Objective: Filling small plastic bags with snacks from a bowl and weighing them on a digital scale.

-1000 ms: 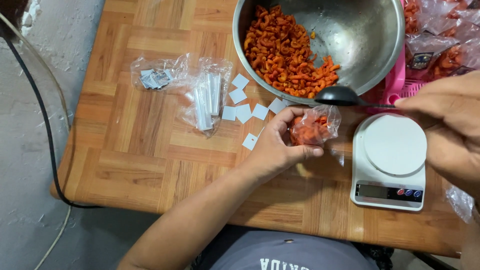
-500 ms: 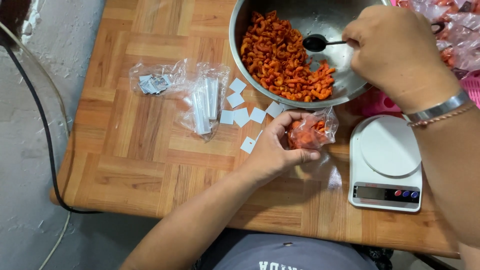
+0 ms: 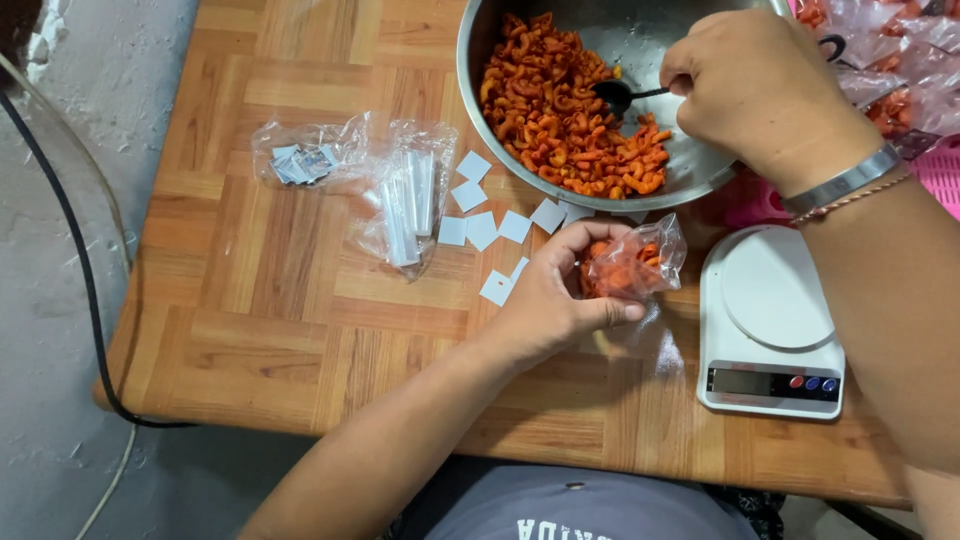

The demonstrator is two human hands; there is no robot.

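**Orange snacks going bag by bag, this one partly filled**

Orange curled snack pieces (image 3: 565, 130) are lying heaped in the steel bowl (image 3: 480, 60) at the far edge of the wooden table (image 3: 260, 300), and I am looking down on a portioning job that I judge to be in mid-course. My left hand (image 3: 545, 295) is curling around a small clear bag (image 3: 630, 265), fingers wrapped about its lower part and thumb pressing across the front, holding it just beside the bowl's near rim with its mouth facing the bowl. My right hand (image 3: 760, 85) is closing on the handle of a dark spoon (image 3: 612, 95) whose bowl is resting among the pieces inside the steel bowl.

As for what is done: the bag is already carrying a clump of orange pieces, and filled bags (image 3: 900, 70) are piling up at the far right. What is left, as I read it: the steel bowl is still holding a large heap, the bag has room above its contents, and the white kitchen scale (image 3: 770, 320) to the right is standing with a bare platform. White paper squares (image 3: 485, 225) are lying scattered between bowl and hand, and two clear packets (image 3: 400, 200) are sitting further left.

The bag itself is looking thin, crinkled and glossy.
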